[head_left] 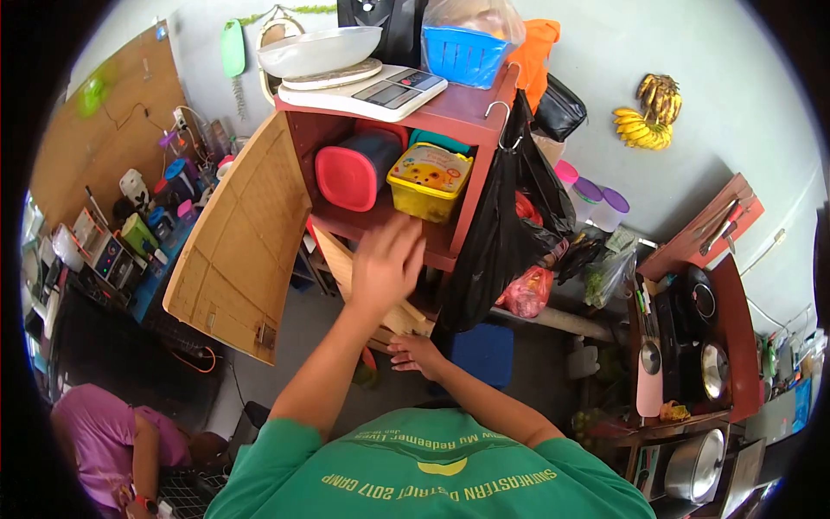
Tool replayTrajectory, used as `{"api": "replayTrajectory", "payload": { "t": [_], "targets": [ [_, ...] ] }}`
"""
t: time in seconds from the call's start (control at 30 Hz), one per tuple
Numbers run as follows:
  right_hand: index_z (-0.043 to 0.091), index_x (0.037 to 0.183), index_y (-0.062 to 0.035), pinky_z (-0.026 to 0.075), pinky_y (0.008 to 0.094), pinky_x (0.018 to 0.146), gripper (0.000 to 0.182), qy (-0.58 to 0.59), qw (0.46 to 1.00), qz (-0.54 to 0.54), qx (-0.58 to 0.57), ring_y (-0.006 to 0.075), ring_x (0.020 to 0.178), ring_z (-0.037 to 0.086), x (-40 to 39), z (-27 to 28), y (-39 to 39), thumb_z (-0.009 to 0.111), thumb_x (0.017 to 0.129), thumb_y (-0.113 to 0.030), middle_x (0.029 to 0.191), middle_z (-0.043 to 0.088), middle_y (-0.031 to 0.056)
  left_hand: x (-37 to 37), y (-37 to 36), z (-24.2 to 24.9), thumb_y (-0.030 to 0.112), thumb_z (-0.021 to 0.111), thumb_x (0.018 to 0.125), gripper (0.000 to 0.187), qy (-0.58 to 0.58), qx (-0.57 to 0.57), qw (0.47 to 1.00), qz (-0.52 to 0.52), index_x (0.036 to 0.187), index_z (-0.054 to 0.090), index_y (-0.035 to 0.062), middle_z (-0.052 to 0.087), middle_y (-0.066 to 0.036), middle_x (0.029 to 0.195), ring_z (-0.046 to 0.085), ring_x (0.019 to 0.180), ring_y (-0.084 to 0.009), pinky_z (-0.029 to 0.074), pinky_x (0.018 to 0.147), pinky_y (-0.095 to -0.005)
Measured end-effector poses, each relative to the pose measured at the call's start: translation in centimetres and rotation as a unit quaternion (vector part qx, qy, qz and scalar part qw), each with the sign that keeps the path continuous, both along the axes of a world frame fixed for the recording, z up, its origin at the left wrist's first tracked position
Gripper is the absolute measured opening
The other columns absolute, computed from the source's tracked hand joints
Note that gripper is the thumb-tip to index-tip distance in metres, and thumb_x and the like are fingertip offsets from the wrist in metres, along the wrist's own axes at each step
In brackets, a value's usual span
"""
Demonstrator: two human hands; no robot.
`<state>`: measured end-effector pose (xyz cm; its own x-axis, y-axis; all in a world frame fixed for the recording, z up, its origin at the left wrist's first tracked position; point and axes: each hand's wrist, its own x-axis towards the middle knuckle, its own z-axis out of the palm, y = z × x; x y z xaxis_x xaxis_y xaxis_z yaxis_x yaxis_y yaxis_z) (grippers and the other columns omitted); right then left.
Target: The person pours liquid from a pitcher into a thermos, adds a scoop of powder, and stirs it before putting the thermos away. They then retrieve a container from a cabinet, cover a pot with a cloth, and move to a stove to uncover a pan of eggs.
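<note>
My left hand is raised in front of the red cabinet's shelf edge, fingers spread and slightly blurred, holding nothing. It is just below a yellow lidded box and to the right of a red container on that shelf. My right hand is lower, fingers flat and apart, beside a light wooden plank that leans under the shelf. A teal lid stands behind the yellow box.
The cabinet's wooden door hangs open to the left. On top sit a scale with a white bowl and a blue basket. A black bag hangs from a hook at right. Another person in purple sits at lower left.
</note>
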<state>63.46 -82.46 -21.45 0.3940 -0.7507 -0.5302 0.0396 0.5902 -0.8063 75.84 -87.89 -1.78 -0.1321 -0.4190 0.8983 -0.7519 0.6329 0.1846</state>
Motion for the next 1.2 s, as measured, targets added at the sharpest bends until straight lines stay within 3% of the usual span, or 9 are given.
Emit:
{"api": "replayTrajectory", "payload": {
  "t": [0.1,0.23,0.33,0.43,0.6,0.67,0.8,0.97,1.2],
  "targets": [
    [0.056,0.117,-0.0065,0.058,0.0476,0.084,0.034,-0.138,0.982,-0.075,0.105,0.0237,0.089,0.065,-1.5,-5.2,-2.3,0.061,0.097,-0.033,0.115,0.061,0.0077,2.8,6.6,-6.5,0.004,0.075,0.079,0.013,0.003,0.058,0.995,-0.086,0.092,0.073,0.0028,0.072,-0.015,0.095,0.069,0.083,-0.0341,0.055,0.075,-0.0410],
    [0.053,0.120,-0.0116,0.051,0.0536,0.092,0.038,-0.240,0.937,-0.220,0.127,0.0295,0.102,0.060,-2.2,-7.7,-6.0,0.066,0.091,-0.033,0.118,0.053,0.0072,6.9,13.5,-16.9,0.005,0.074,0.081,0.007,0.112,0.222,0.969,0.012,0.085,0.071,0.0003,0.073,-0.014,0.091,0.069,0.074,-0.0250,0.056,0.070,-0.0367],
    [0.053,0.107,-0.0123,0.041,0.0572,0.105,0.028,-0.253,0.896,-0.329,0.156,0.0342,0.118,0.052,-1.4,-8.4,-8.2,0.065,0.089,-0.030,0.119,0.050,0.0090,10.4,16.3,-18.6,0.006,0.067,0.090,0.011,0.383,0.325,0.860,0.093,0.100,0.068,0.0011,0.070,-0.009,0.096,0.068,0.079,-0.0173,0.056,0.072,-0.0313],
    [0.051,0.098,-0.0125,0.031,0.0562,0.114,0.024,-0.267,0.858,-0.407,0.162,0.0351,0.126,0.046,-0.1,-8.7,-8.9,0.065,0.086,-0.026,0.117,0.048,0.0088,13.5,16.4,-16.1,0.003,0.065,0.093,0.031,0.641,0.221,0.733,0.052,0.123,0.056,0.0013,0.062,-0.005,0.107,0.065,0.087,-0.0156,0.053,0.080,-0.0290],
    [0.046,0.091,-0.0144,0.024,0.0498,0.117,0.023,-0.325,0.817,-0.459,0.132,0.0328,0.132,0.041,0.7,-8.6,-9.8,0.066,0.081,-0.022,0.113,0.046,0.0064,13.7,16.1,-10.2,0.004,0.063,0.094,0.035,0.511,0.113,0.852,0.012,0.126,0.050,-0.0010,0.061,-0.006,0.111,0.063,0.094,-0.0140,0.050,0.088,-0.0283],
    [0.040,0.069,-0.0150,0.021,0.0592,0.118,0.028,-0.369,0.780,-0.485,0.142,0.0373,0.135,0.041,0.6,-9.0,-10.7,0.065,0.081,-0.021,0.105,0.053,0.0106,13.3,16.6,-9.5,0.004,0.063,0.095,0.034,0.474,0.107,0.874,-0.003,0.126,0.050,-0.0014,0.062,-0.006,0.110,0.063,0.095,-0.0143,0.049,0.090,-0.0280],
    [0.040,0.071,-0.0156,0.021,0.0598,0.118,0.028,-0.299,0.806,-0.487,0.152,0.0385,0.137,0.039,0.3,-7.9,-9.9,0.065,0.082,-0.023,0.108,0.052,0.0100,12.5,17.9,-8.8,0.005,0.064,0.093,0.034,0.386,0.171,0.904,0.071,0.124,0.054,-0.0057,0.067,-0.009,0.102,0.066,0.092,-0.0171,0.051,0.086,-0.0305],
    [0.054,0.103,-0.0121,0.021,0.0586,0.118,0.035,-0.184,0.905,-0.359,0.135,0.0383,0.137,0.038,-1.4,-6.8,-8.0,0.072,0.082,-0.033,0.132,0.043,0.0100,7.8,17.5,-8.6,0.008,0.074,0.081,0.052,0.229,0.154,0.956,0.101,0.126,0.057,-0.0089,0.071,-0.018,0.097,0.071,0.088,-0.0242,0.054,0.081,-0.0352],
    [0.044,0.141,-0.0031,0.032,0.0492,0.116,0.073,-0.141,0.948,-0.238,0.160,0.0368,0.137,0.039,-5.5,-10.3,-4.6,0.074,0.084,-0.037,0.148,0.038,0.0111,0.7,7.2,-8.1,0.012,0.086,0.075,0.056,0.199,0.142,0.970,-0.017,0.121,0.057,-0.0007,0.068,-0.016,0.104,0.070,0.090,-0.0261,0.055,0.079,-0.0354]
  ]
}}
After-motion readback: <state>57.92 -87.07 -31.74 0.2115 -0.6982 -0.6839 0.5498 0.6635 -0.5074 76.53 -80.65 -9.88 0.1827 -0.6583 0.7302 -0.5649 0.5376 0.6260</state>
